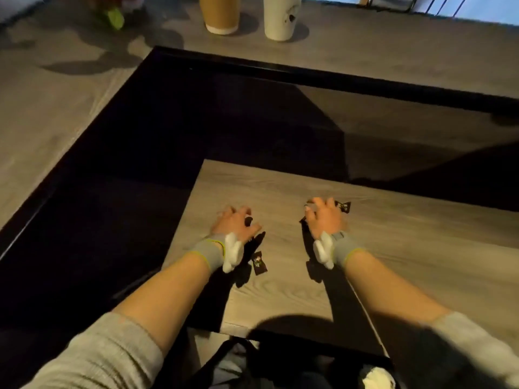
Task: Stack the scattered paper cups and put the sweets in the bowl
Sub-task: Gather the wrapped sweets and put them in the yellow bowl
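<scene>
My left hand (pixel 234 224) rests on the near wooden table (pixel 393 248), fingers curled around a small dark sweet that peeks out between them. A dark-wrapped sweet (pixel 258 262) lies loose on the table just behind that wrist. Over to the right, my right hand (pixel 324 217) is closed on dark-wrapped sweets; one wrapper end (pixel 344 206) sticks out past the fingers. Far off on the grey surface stand a brown paper cup (pixel 222 14) and a white paper cup (pixel 280 18), upright and apart. No bowl is in view.
A black-edged sunken gap (pixel 168 122) separates the near table from the far grey surface. Something green and red (pixel 115 15) sits at the far left. A dark bag (pixel 252 366) lies below the table's near edge.
</scene>
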The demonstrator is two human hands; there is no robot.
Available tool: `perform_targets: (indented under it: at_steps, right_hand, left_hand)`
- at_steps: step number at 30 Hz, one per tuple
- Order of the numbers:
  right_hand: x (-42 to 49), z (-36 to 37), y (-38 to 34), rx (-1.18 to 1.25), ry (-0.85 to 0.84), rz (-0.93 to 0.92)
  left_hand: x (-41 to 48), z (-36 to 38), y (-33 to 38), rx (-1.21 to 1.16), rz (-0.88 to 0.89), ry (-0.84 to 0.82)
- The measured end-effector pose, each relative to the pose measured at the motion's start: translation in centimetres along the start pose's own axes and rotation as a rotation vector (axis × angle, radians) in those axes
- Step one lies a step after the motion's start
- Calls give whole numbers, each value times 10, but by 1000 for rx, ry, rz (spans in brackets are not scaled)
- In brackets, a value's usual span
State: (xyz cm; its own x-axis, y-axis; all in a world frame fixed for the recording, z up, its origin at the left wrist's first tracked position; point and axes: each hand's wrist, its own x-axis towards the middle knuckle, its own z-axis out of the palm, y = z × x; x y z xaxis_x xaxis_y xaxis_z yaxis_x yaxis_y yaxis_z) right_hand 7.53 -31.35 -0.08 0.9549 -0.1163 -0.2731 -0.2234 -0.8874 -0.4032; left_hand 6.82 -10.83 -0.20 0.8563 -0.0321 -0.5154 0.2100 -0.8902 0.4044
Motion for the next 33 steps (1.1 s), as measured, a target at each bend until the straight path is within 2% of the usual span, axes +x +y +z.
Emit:
perform_targets:
  at_steps: [2, 4, 6, 9, 14, 18, 20, 23, 28, 33]
  right_hand:
    - [-2, 13, 8, -135, -24, -41]
    - [-2, 23, 13, -219, -81, -89]
    - [-2, 31, 16, -299, -144, -115]
    - [-3, 40, 22, -381, -113, -168]
    - [-10, 44, 37, -338, -162, -218]
    - [15, 22, 53, -254, 28, -191]
    - [32, 4, 60, -215, 103, -126]
    - [54, -12, 71, -253, 54, -38]
    - [59, -2, 81, -263, -58, -55]
    - [40, 3, 94, -149, -8, -11]
  left_hand:
    - [-6, 18, -9, 201, 71, -28]
    - [-11, 30, -13, 317, 123, 33]
    - [-11, 40, -16, 351, 169, 93]
    - [-7, 55, -20, 366, 246, 102]
    - [-1, 73, -25, 500, 396, 265]
    - [14, 74, -28, 444, 459, 341]
    - [21, 63, -19, 336, 398, 307]
    - [34, 57, -12, 283, 240, 312]
    - [35, 59, -9, 239, 147, 288]
    - [32, 59, -3, 167, 46, 257]
